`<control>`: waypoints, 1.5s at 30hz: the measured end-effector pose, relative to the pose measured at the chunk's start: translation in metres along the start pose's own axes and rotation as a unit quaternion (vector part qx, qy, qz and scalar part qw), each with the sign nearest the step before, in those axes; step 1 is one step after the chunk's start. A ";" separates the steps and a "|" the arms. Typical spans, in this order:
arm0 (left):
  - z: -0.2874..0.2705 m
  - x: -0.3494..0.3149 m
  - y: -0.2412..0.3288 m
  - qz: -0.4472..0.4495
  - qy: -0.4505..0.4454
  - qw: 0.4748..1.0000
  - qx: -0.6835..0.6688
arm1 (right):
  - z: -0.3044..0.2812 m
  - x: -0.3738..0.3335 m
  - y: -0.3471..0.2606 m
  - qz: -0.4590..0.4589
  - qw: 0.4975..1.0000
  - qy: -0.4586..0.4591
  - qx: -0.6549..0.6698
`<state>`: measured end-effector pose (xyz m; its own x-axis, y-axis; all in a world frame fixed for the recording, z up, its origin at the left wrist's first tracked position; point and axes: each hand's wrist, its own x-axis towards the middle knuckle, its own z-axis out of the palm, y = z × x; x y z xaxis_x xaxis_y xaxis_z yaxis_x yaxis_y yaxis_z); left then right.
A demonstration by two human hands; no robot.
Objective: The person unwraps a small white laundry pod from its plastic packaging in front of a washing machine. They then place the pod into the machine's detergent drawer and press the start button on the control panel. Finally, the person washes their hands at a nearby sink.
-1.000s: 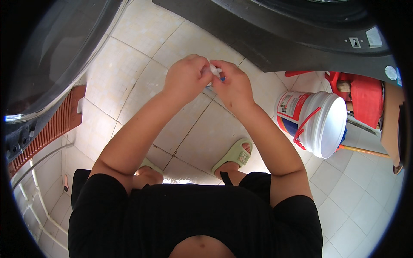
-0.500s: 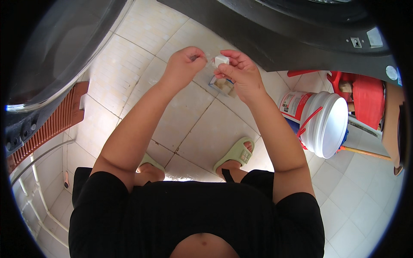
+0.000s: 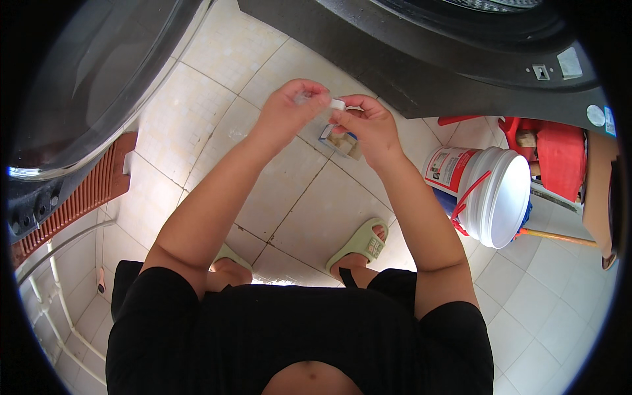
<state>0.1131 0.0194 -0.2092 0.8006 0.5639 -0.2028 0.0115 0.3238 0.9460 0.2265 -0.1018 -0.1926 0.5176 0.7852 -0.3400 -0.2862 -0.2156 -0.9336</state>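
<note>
Both my hands are raised together in front of the dark front-loading washing machine (image 3: 434,52). My left hand (image 3: 289,108) pinches a small white piece (image 3: 338,104) at the top of a small packet. My right hand (image 3: 368,128) grips that small packet (image 3: 339,140), which shows blue and tan print and hangs below my fingers. The fingertips of the two hands touch at the white piece. What is inside the packet is hidden.
The washer's open round door (image 3: 85,85) fills the upper left. A white bucket with a red handle (image 3: 487,194) stands at right, beside red items (image 3: 559,148) and a wooden stick (image 3: 559,237). My feet in green slippers (image 3: 359,245) rest on the pale tiled floor (image 3: 217,59).
My hands have drifted slightly right and parted a little. The packet, hidden between them a second ago, now hangs visible from my right hand while my left pinches its white top.
</note>
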 end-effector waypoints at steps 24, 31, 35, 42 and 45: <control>0.004 -0.015 0.015 -0.099 -0.004 0.977 -0.188 | 0.025 -0.009 -0.030 -0.098 0.976 0.053 -0.188; 0.010 -0.013 0.054 -0.039 -0.030 0.975 -0.215 | 0.020 -0.004 -0.072 0.005 1.000 -0.002 0.021; 0.004 -0.014 0.080 0.001 -0.037 0.985 -0.166 | 0.028 -0.007 -0.103 0.024 1.000 -0.015 -0.008; -0.014 -0.051 0.125 0.015 0.074 0.994 -0.075 | 0.023 0.002 -0.128 0.106 0.978 -0.168 -0.059; -0.021 -0.079 0.137 -0.026 0.176 0.959 -0.222 | 0.005 0.029 -0.137 0.121 0.984 -0.109 0.066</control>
<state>0.0392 0.0355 -0.0685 0.5532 0.7342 -0.3936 -0.2721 0.6058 0.7476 0.2766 -0.0462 -0.0744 0.2402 0.8291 -0.5049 -0.4890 -0.3459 -0.8008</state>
